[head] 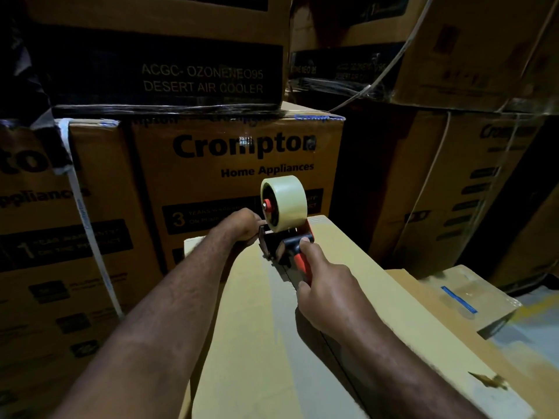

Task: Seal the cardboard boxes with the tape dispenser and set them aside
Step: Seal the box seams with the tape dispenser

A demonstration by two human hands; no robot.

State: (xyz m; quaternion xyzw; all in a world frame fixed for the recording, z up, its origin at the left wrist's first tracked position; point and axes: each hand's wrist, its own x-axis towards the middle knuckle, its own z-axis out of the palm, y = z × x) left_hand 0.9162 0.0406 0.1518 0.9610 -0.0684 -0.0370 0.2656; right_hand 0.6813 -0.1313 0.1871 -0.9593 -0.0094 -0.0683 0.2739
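Grips the handle of the red-and-black tape dispenser [284, 241] with the right hand [328, 290], fingers curled round the red grip and thumb laid forward along its black top. Holds it low on the far part of the plain tan cardboard box [251, 328], over the dark centre seam between the closed flaps, so that the dispenser lies just ahead of the knuckles and a little to their left. Above the frame, upright, a thick roll of pale yellowish tape [287, 204] on a red hub, beyond the right hand and higher than it.

Reaches in with the left hand [242, 228] to the dispenser's front end, near the box's far edge, fingers curled inward against or just beside the black frame. Cannot tell whether pinching the tape end, the frame or nothing.

To the right and lower, a smaller brown cardboard box with a blue tape strip [472, 293], well apart from both hands. Behind, close to the far edge, a wall of large printed brown appliance cartons [236, 158], and a white strap [90, 237] slanting down the carton on the left.
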